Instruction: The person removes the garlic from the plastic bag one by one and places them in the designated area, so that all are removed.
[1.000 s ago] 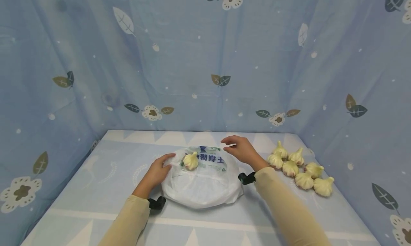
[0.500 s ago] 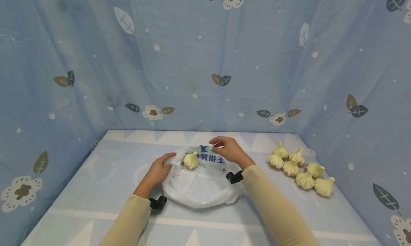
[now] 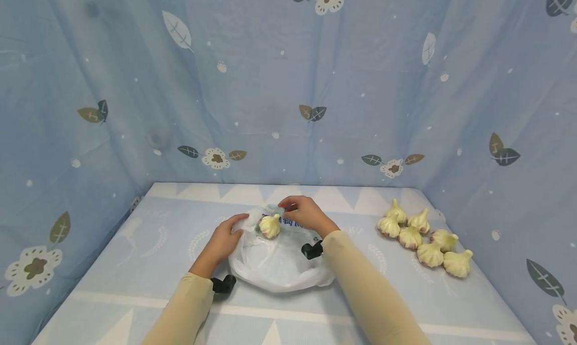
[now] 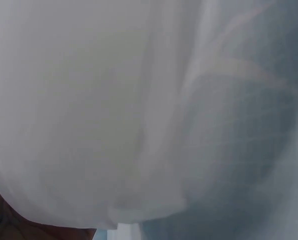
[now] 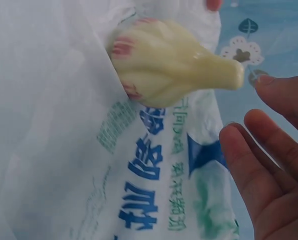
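A white plastic bag (image 3: 277, 270) with blue print lies mid-table in the head view. At its mouth sits a garlic bulb (image 3: 270, 227); the right wrist view shows the bulb (image 5: 159, 62) with its stem pointing out, its base against the upper film. My left hand (image 3: 223, 242) rests at the bag's left edge, thumb and forefinger spread apart. White film fills most of the left wrist view and hides its fingers. Over the bag's far edge, my right hand (image 3: 307, 215) hovers just right of the garlic, thumb and fingers (image 5: 249, 165) apart with nothing between them.
Several more garlic bulbs (image 3: 410, 237) lie grouped at the right side of the table (image 3: 149, 265). A blue patterned curtain (image 3: 252, 84) hangs behind and along both sides of the table.
My right hand has moved left across the bag's far edge, from its right side to beside the garlic bulb. The left hand and the bulb have stayed in place.
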`<state>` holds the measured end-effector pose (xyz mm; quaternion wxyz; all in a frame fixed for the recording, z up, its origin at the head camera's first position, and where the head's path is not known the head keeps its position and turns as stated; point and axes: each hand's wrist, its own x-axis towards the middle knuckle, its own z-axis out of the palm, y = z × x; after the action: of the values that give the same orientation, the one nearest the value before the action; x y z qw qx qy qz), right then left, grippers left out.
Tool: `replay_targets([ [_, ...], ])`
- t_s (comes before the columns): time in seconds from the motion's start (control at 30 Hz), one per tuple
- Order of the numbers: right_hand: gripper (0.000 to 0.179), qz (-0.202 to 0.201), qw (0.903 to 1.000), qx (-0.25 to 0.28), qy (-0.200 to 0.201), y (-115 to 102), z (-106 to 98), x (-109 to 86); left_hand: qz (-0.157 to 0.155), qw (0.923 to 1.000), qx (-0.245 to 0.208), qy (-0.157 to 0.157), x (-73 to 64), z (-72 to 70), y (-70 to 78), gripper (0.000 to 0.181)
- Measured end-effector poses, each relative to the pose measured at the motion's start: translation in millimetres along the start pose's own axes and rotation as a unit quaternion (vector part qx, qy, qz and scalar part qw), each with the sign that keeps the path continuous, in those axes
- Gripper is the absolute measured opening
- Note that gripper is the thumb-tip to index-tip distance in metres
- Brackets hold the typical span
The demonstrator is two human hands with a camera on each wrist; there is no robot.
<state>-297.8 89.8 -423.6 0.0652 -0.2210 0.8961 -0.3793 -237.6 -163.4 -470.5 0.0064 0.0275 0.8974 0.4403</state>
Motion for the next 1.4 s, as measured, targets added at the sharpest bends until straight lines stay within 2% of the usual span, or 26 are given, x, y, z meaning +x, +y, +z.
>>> replay_targets([
  [0.17, 0.028, 0.004, 1.0000, -0.002, -0.006, 1.4, 11.5, 4.4, -0.003, 1.0000, -0.001, -0.001, 0.5, 0.9, 2.6, 0.049],
  [0.33, 0.021, -0.011, 0.9999, -0.004, 0.011, -0.6, 18.0, 4.7, 0.005, 1.0000, 0.001, 0.001, 1.8, 2.2, 5.2, 0.049],
  [0.47, 0.018, -0.026, 0.9993, -0.018, 0.020, -1.4, 20.9, 3.2, -0.001, 1.0000, 0.001, -0.001, 2.2, 3.2, 6.5, 0.048],
  [0.63, 0.017, -0.027, 0.9990, -0.023, 0.028, 0.4, 21.3, 2.3, 0.001, 1.0000, -0.003, -0.001, 2.3, 4.3, 7.9, 0.048],
  [1.07, 0.027, -0.027, 0.9995, -0.015, 0.012, -3.8, -1.1, -19.0, -0.011, 0.9999, -0.010, 0.006, 5.5, 4.3, 3.5, 0.049],
  [1.4, 0.025, -0.046, 0.9982, -0.014, 0.035, -2.7, -17.2, -31.9, 0.001, 1.0000, 0.000, 0.002, 5.9, -1.1, 2.9, 0.049],
])
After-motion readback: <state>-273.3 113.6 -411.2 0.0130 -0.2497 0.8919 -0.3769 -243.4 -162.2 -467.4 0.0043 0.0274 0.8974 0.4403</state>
